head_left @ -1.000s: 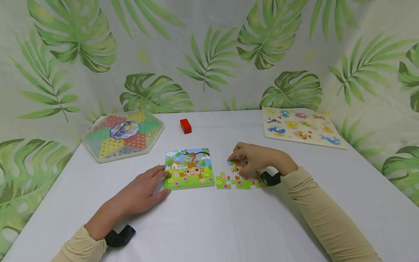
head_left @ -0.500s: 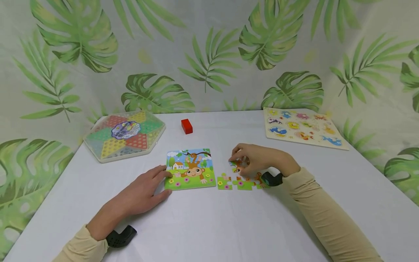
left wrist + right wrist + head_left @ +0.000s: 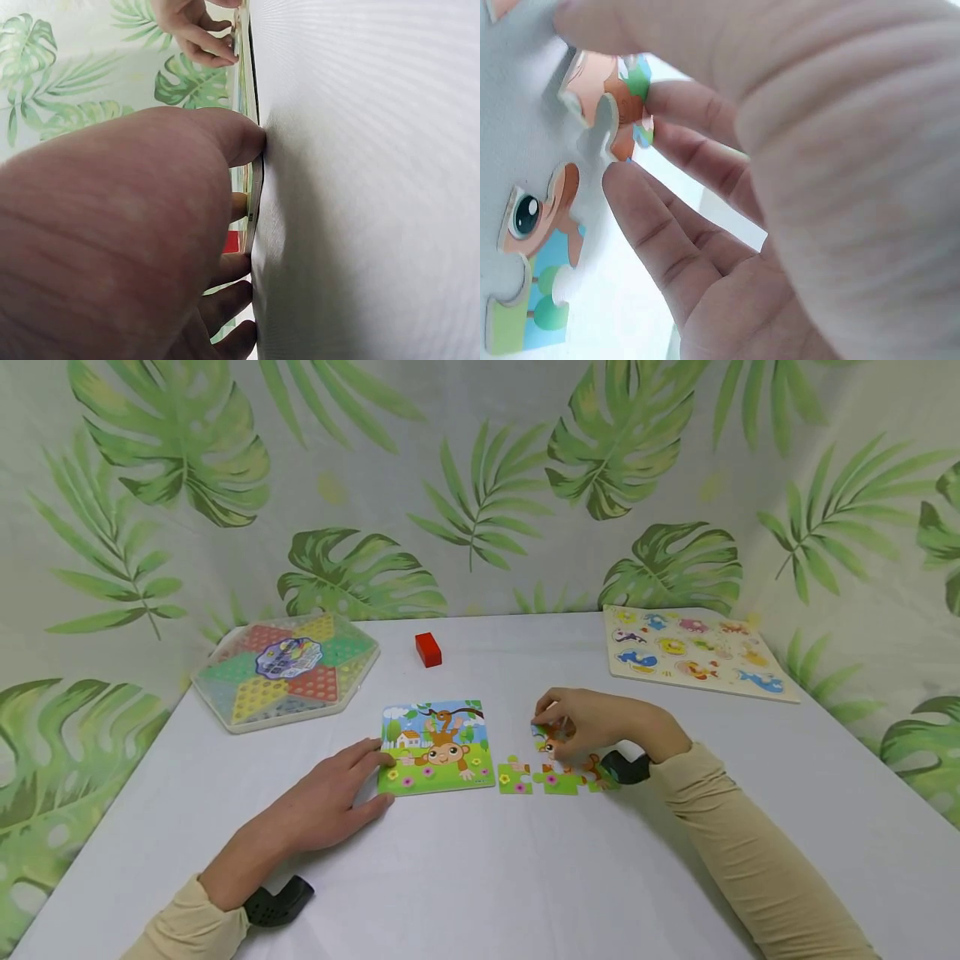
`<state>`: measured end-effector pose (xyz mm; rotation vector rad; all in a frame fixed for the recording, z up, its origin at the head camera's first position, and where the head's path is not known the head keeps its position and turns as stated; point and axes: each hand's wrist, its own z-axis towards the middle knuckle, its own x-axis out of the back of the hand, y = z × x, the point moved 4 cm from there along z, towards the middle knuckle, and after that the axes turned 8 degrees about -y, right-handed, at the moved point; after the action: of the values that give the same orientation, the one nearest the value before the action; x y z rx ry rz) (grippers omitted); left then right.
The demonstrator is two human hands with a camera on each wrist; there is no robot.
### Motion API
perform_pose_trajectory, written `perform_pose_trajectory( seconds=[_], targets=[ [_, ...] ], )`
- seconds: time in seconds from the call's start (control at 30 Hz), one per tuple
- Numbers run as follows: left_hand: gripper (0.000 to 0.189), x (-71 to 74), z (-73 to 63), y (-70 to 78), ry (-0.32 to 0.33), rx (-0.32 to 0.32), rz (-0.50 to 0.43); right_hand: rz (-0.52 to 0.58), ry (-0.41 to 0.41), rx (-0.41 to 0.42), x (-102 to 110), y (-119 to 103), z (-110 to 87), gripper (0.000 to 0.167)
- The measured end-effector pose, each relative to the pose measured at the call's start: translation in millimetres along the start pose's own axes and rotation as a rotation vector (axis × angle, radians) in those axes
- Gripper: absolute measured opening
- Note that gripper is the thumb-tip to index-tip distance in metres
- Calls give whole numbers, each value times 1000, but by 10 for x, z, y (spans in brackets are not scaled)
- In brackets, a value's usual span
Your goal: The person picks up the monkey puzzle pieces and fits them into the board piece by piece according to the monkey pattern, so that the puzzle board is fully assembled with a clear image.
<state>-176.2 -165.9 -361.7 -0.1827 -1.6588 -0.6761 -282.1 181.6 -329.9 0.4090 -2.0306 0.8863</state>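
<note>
A square picture board [image 3: 442, 772] with a monkey scene lies on the white table. My left hand [image 3: 322, 802] rests at its lower left corner, thumb by the near edge and fingertips on its left side. In the left wrist view the board's thin edge [image 3: 256, 184] runs beside the thumb. Right of the board, my right hand [image 3: 596, 718] pinches a brown-and-green jigsaw piece [image 3: 630, 109] between thumb and fingers. Another jigsaw piece [image 3: 547, 300], showing an eye and trees, lies below it in the right wrist view. Loose jigsaw pieces [image 3: 561, 783] lie near the right hand, partly hidden by it.
A red block [image 3: 428, 650] stands behind the picture board. At the back left lies a hexagonal Chinese checkers board [image 3: 247, 693]. A wooden sea-animal puzzle [image 3: 660, 670] lies at the back right. Leaf-patterned cloth [image 3: 495, 585] rises behind the table.
My right hand's fingertips have shifted slightly to the right with the pinched jigsaw piece. My left hand stays in place against the picture board.
</note>
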Motion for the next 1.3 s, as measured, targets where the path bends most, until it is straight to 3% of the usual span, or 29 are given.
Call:
perform_pose_trajectory(
  seconds=[0.73, 1.03, 1.3],
  targets=[
    [48, -14, 4, -9, -9, 12, -4, -31, 13, -12, 7, 4, -30, 48],
    [49, -19, 1, -9, -18, 19, -10, -27, 26, 7, 11, -10, -28, 52],
    [47, -8, -4, -13, -18, 23, -17, -52, 60, 72, 50, -88, -9, 54]
  ],
)
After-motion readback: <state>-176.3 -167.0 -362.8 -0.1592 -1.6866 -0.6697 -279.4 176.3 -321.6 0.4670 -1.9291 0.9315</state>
